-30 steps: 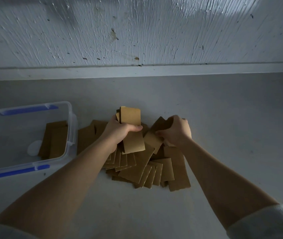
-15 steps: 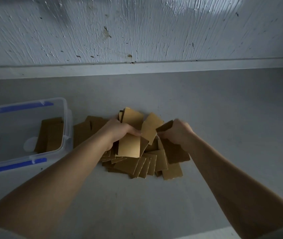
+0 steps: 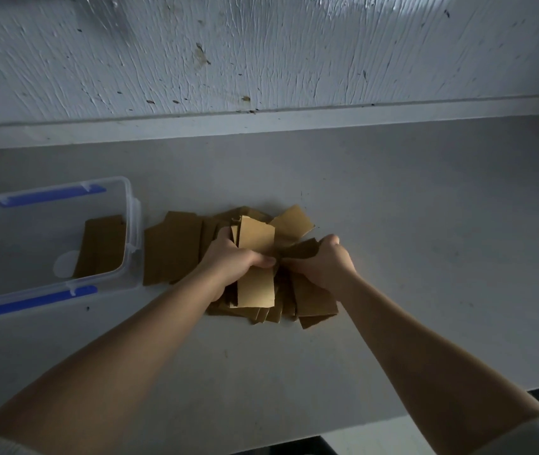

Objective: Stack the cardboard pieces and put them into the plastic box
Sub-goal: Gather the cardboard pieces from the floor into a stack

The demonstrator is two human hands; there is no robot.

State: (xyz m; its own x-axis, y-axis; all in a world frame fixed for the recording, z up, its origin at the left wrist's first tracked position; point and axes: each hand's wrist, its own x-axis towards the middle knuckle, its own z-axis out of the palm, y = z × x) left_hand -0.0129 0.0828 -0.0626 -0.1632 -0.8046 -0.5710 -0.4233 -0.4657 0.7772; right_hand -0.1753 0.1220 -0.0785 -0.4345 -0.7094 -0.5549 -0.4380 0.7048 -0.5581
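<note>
A loose pile of brown cardboard pieces (image 3: 176, 247) lies on the grey table in the middle of the view. My left hand (image 3: 232, 261) grips a small stack of cardboard pieces (image 3: 256, 238), held on edge above the pile. Right beside it, my right hand (image 3: 325, 261) is closed on one dark cardboard piece (image 3: 304, 246) from the pile. The clear plastic box (image 3: 132, 221) with blue clips stands open at the left, with several cardboard pieces (image 3: 102, 246) lying flat inside it.
A white textured wall (image 3: 261, 54) rises behind the table, with a ledge along its foot. The grey table (image 3: 425, 241) stretches to the right of the pile. Its front edge runs across the lower right corner.
My right hand has pulled a piece from the pile's right side in toward the stack in my left hand. The view has shifted slightly, and the hands are now close together.
</note>
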